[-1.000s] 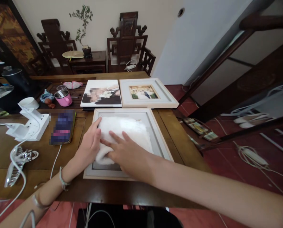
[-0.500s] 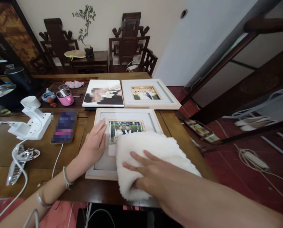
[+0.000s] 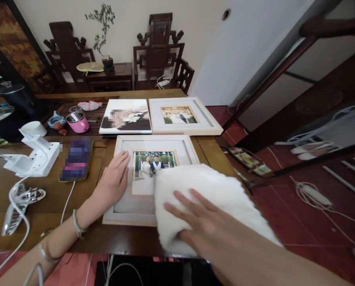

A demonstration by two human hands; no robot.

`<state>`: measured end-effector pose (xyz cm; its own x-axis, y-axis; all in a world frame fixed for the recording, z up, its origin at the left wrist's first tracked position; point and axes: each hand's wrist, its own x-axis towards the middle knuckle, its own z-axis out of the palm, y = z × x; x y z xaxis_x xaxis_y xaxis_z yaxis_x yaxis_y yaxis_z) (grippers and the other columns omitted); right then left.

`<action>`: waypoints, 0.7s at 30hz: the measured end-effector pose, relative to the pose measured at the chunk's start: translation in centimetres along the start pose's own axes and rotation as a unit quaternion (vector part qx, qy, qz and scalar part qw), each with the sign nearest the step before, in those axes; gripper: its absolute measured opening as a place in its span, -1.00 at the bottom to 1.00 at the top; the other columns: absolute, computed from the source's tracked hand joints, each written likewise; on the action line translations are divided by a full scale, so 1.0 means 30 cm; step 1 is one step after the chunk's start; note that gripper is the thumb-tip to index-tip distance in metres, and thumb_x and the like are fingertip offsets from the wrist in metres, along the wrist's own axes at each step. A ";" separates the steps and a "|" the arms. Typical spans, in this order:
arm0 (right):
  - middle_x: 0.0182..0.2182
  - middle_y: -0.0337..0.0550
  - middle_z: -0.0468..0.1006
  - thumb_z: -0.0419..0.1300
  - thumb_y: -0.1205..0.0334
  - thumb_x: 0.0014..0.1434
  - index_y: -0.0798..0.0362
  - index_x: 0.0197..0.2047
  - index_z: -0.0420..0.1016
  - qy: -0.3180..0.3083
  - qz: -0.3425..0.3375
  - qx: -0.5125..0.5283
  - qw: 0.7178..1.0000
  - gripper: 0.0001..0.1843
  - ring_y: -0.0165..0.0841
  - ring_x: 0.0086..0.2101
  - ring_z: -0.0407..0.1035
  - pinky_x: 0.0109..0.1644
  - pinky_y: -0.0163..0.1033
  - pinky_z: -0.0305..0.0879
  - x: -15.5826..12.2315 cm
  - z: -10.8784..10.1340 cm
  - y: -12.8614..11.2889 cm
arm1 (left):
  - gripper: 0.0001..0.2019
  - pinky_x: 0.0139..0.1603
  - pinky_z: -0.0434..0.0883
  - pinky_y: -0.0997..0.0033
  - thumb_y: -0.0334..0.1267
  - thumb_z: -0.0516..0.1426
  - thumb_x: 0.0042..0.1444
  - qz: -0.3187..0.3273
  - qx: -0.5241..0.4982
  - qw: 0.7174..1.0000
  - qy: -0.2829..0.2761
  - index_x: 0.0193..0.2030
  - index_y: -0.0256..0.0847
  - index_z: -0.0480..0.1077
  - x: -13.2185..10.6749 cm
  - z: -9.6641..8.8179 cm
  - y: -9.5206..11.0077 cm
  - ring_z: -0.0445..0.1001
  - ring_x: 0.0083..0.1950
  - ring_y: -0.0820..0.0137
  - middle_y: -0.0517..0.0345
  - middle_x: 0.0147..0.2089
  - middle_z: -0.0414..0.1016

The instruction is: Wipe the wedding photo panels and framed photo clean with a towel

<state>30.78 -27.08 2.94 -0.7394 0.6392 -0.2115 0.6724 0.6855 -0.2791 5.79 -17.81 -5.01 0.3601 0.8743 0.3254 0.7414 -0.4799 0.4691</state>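
Note:
A light wooden picture frame (image 3: 124, 217) with a couple's photo (image 3: 153, 169) lies flat on the table before me. My left hand (image 3: 114, 176) rests along its left side, fingers stretched out; the thumb is hidden. Over the frame's lower right part spreads a fluffy white cloth (image 3: 207, 178), which also reaches past the frame's right edge. My right hand (image 3: 195, 216) presses on this cloth with fingers spread, and its thumb is tucked into a fold. The cloth covers the photo's lower right corner.
Behind lie a second frame (image 3: 205, 128) and a white-edged photo panel (image 3: 126, 129). On the left are a phone (image 3: 76, 159) on a cable, a power strip (image 3: 48, 159), a clear hair clip (image 3: 19, 206) and a pink mug (image 3: 78, 123). The wooden table's (image 3: 207, 151) right edge is close.
My right hand and the cloth have slid right across the frame, uncovering more of the photo. My left hand stays at the frame's left side. The whole view has shifted slightly.

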 end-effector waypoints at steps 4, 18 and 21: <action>0.18 0.02 0.40 0.23 0.33 0.08 -0.02 -0.20 0.64 0.054 0.017 -0.027 0.998 -0.78 0.13 0.22 0.15 0.30 0.32 -0.06 -0.077 0.016 0.035 | -0.59 0.34 0.15 -0.16 -0.29 -0.11 0.33 -0.001 0.003 1.000 0.010 0.26 -0.28 0.24 -0.001 0.010 0.000 0.13 0.39 0.14 -0.15 0.34 0.23; 0.22 0.10 0.32 0.22 0.25 0.10 0.04 -0.21 0.63 0.011 -0.020 -0.017 1.000 -0.79 0.16 0.25 0.05 0.29 0.42 -0.18 0.011 0.018 -0.010 | -0.59 0.34 0.19 -0.09 -0.27 -0.09 0.32 0.040 0.018 0.999 0.010 0.25 -0.28 0.25 0.015 -0.004 -0.013 0.17 0.38 0.15 -0.17 0.30 0.29; 0.14 0.10 0.43 0.18 0.42 0.01 0.01 -0.26 0.63 0.064 0.038 -0.067 0.995 -0.74 0.15 0.21 0.15 0.31 0.43 -0.29 -0.113 0.030 0.031 | -0.58 0.33 0.19 -0.12 -0.27 -0.11 0.32 0.036 0.017 0.999 -0.001 0.27 -0.27 0.24 0.013 -0.002 -0.014 0.15 0.38 0.14 -0.16 0.31 0.27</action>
<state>33.89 -28.92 2.56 -0.6817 0.7242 -0.1039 0.7310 0.6684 -0.1375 5.59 -17.26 -5.01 0.4155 0.8373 0.3554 0.7323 -0.5397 0.4153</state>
